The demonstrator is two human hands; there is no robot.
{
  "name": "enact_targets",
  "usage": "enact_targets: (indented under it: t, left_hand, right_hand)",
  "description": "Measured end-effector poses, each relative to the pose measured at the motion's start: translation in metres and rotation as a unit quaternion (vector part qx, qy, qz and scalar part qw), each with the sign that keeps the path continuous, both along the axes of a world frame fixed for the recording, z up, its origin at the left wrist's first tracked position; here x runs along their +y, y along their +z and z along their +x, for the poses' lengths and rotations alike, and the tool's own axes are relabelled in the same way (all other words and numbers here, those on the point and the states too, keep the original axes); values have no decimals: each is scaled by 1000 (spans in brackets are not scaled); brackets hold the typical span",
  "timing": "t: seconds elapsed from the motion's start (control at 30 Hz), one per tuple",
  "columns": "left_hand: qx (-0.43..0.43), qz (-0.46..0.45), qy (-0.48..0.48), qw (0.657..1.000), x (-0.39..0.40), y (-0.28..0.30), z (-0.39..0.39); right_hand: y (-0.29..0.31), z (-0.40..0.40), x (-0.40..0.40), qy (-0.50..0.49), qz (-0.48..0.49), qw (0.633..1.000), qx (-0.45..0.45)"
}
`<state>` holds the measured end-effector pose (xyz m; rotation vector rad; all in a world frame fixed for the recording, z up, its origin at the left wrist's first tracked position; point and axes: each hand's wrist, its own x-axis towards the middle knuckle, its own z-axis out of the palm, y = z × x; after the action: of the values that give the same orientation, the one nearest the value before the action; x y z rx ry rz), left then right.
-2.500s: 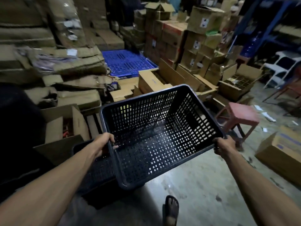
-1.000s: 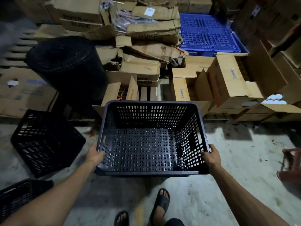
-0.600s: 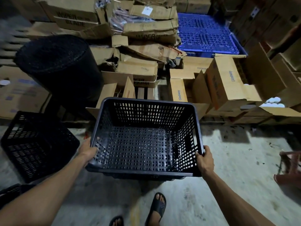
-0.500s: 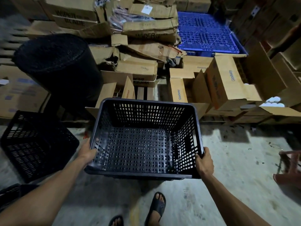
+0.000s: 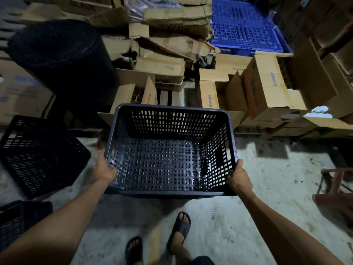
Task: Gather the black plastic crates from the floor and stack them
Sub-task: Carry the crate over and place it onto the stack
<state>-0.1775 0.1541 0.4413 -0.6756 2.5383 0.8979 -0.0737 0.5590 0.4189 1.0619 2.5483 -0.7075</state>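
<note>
Above the pale concrete floor (image 5: pixel 267 188), we hold an empty black perforated plastic crate (image 5: pixel 170 150) level, our left hand (image 5: pixel 104 172) and right hand (image 5: pixel 239 177) with fingers wrapped around its near corners. We judge this the carrying step. Next, it needs lining up squarely over another black slotted crate (image 5: pixel 38 155) on the floor to our left before lowering.
</note>
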Motion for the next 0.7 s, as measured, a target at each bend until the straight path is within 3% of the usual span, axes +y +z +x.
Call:
enact_targets:
  t: [0.27, 0.43, 0.7]
  left_hand:
    - [-84, -103, -63, 989, 1, 19, 8]
    - [-67, 14, -8, 998, -8, 28, 30]
    - [-11, 156, 117, 981, -70, 37, 91]
  right_hand:
    - [8, 8, 3, 63, 49, 995, -64]
    - [11, 17, -19, 165, 151, 975, -19]
    - [45, -12, -144, 330, 76, 940, 36]
